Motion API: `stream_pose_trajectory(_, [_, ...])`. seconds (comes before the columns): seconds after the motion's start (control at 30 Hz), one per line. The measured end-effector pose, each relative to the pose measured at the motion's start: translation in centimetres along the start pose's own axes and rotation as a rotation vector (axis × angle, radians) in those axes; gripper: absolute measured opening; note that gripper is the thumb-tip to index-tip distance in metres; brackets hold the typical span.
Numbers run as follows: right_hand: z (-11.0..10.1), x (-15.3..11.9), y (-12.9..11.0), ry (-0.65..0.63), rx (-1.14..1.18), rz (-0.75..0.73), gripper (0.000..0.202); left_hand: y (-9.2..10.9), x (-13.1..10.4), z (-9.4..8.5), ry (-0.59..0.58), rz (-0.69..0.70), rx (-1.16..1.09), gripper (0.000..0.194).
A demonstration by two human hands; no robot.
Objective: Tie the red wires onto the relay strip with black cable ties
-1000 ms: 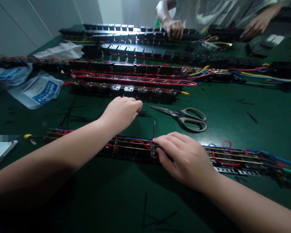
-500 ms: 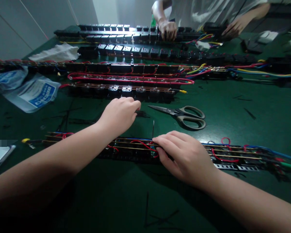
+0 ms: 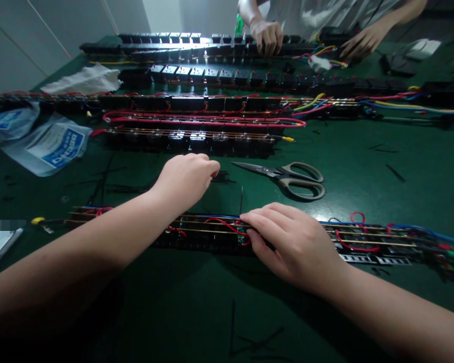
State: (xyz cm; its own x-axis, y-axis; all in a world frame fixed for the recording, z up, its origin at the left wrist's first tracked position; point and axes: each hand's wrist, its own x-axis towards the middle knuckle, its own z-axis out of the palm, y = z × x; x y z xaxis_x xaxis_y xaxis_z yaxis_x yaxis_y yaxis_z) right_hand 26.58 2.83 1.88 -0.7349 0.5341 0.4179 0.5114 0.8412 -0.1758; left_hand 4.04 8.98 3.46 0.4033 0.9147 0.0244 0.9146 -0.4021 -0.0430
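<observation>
A long black bar with brass rods and red wires point(image 3: 208, 227) lies across the table in front of me. My right hand point(image 3: 291, 242) grips its middle, fingertips and thumb close together near a small green circuit board. Beside those fingertips a thin black strip point(image 3: 241, 201) sticks up; whether they touch it I cannot tell. My left hand point(image 3: 189, 176) is curled closed beyond the bar, at a pile of thin black strips point(image 3: 223, 177). What its fingers hold is hidden. Scissors point(image 3: 283, 176) with grey-green handles lie to the right of this hand, slightly opened.
More wired black bars point(image 3: 196, 133) lie in rows farther back. Plastic bags point(image 3: 49, 146) with blue labels and a white cloth point(image 3: 83, 79) are at left. Loose black strips point(image 3: 255, 343) lie nearby. Across the table, another person's hands point(image 3: 268, 38) work on a bar.
The view has shifted slightly. My left hand stays curled at the strip pile and my right hand keeps its place on the bar. The other person's hands have moved a little.
</observation>
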Motion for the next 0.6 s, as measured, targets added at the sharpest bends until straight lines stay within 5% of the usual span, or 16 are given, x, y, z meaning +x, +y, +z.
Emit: stream_pose_trajectory(0.6, [0.18, -0.07, 0.02, 0.008, 0.001, -0.014, 0.018, -0.04, 0.52, 0.63, 0.049, 0.096, -0.045, 0.021])
